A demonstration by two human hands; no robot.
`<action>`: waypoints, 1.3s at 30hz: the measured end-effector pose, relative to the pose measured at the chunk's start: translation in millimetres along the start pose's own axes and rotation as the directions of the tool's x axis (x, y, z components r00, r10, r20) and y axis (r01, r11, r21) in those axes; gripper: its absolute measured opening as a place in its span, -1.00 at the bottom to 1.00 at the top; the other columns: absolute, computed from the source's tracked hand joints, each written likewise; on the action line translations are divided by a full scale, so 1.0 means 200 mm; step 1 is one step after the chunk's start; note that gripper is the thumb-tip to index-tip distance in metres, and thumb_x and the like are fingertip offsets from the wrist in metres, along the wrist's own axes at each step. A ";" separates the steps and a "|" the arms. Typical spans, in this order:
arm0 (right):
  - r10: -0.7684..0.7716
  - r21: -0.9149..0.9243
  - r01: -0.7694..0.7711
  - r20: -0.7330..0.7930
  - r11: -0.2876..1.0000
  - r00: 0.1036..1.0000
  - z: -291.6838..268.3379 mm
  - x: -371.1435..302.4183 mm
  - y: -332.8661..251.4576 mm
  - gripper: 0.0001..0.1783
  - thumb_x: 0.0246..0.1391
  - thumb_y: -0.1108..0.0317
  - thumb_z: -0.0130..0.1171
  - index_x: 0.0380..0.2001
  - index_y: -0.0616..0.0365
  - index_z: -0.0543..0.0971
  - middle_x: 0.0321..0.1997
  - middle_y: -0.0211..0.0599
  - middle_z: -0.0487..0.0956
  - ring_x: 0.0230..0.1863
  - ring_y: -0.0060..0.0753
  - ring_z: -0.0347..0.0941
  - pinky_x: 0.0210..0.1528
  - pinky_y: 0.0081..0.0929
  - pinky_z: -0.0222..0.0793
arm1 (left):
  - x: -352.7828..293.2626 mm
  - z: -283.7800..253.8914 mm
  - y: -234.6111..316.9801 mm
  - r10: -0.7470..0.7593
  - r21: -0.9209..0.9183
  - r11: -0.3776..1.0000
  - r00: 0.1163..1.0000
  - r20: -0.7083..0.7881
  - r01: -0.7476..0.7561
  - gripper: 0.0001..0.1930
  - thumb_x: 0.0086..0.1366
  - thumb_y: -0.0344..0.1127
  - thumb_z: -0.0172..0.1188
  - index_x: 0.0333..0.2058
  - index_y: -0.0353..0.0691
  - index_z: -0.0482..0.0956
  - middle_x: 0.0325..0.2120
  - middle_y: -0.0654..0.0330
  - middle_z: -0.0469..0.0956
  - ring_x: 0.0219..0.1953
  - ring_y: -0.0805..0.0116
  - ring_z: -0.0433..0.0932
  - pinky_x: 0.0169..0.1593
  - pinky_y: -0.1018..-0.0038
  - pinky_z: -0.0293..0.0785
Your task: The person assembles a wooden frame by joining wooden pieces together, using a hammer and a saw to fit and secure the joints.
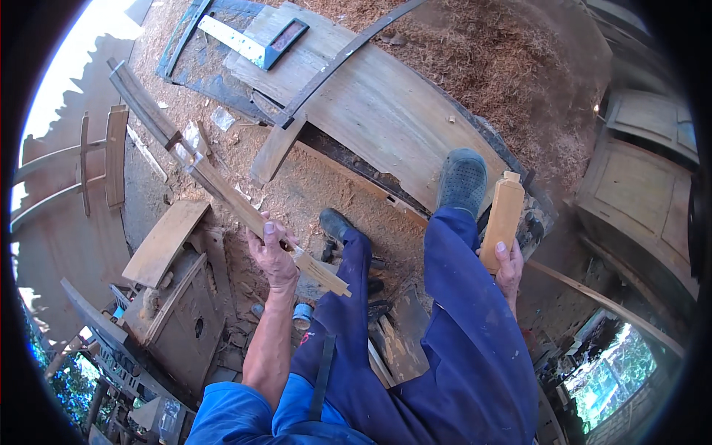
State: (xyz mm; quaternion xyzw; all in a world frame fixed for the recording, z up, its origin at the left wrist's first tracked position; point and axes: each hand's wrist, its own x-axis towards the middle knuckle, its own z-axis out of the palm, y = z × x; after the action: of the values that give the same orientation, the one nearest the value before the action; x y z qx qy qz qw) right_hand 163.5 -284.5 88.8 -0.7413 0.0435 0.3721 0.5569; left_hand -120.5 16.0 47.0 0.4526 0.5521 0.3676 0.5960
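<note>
Blue can (pixel 302 317), contents unclear, hands (pixel 274 256) (pixel 509 271) gripping wood (pixel 504 215)

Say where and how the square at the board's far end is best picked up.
Probably by the dark-edged handle, from above and the right, pinched across its two long edges: it looks thicker, while the pale blade points leftward and lies flat.

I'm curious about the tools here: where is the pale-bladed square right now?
In the head view, the pale-bladed square lies toward the upper left, at least partly on the wide wooden board, just left of the long curved strip.
</note>
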 end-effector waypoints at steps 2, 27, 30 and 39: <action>0.024 0.003 -0.024 0.011 1.000 1.000 0.01 0.02 0.00 -0.42 0.22 0.02 0.18 0.05 0.34 0.45 -0.26 -0.18 0.59 -0.31 -0.38 0.59 -0.23 -0.45 0.51 | -0.03 0.00 -0.01 0.004 -0.019 1.000 1.000 0.003 -0.004 -0.47 0.43 0.06 0.14 0.04 -0.33 0.34 -0.45 0.21 0.44 -0.57 0.44 0.48 -0.49 0.53 0.46; -0.073 -0.128 0.103 0.220 0.986 0.973 0.16 0.15 -0.23 -0.46 0.23 0.05 0.18 0.02 0.34 0.46 -0.26 -0.20 0.59 -0.31 -0.42 0.57 -0.24 -0.47 0.51 | -0.01 -0.01 0.09 0.027 0.524 0.851 1.000 0.008 -0.027 -0.31 0.15 0.14 0.46 -0.05 -0.35 0.43 -0.36 0.15 0.56 -0.33 0.39 0.55 -0.18 0.39 0.53; -0.063 -0.152 0.099 0.229 0.983 0.971 0.18 0.17 -0.28 -0.43 0.21 0.10 0.21 0.09 0.36 0.44 -0.18 -0.18 0.59 -0.28 -0.43 0.58 -0.22 -0.48 0.52 | -0.02 0.02 0.06 -0.023 0.466 0.884 1.000 -0.014 0.027 -0.32 0.18 0.15 0.43 -0.06 -0.36 0.44 -0.37 0.18 0.54 -0.34 0.37 0.56 -0.21 0.39 0.52; 0.016 -0.142 0.022 0.263 0.990 0.965 0.15 0.25 -0.26 -0.36 0.16 0.10 0.27 0.15 0.37 0.46 -0.01 -0.14 0.60 0.02 -0.42 0.50 0.11 -0.46 0.37 | 0.09 -0.02 0.12 0.234 0.068 0.970 0.972 0.026 -0.235 -0.35 0.28 0.21 0.31 0.04 -0.21 0.34 -0.31 0.22 0.49 -0.40 0.45 0.53 -0.33 0.47 0.53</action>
State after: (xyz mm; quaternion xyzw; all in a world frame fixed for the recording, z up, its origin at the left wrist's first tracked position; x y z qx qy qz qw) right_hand 209.5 -221.4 97.2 -0.7236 -0.0588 0.4686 0.5034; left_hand -121.0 40.5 63.5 0.5386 0.5020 0.4117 0.5371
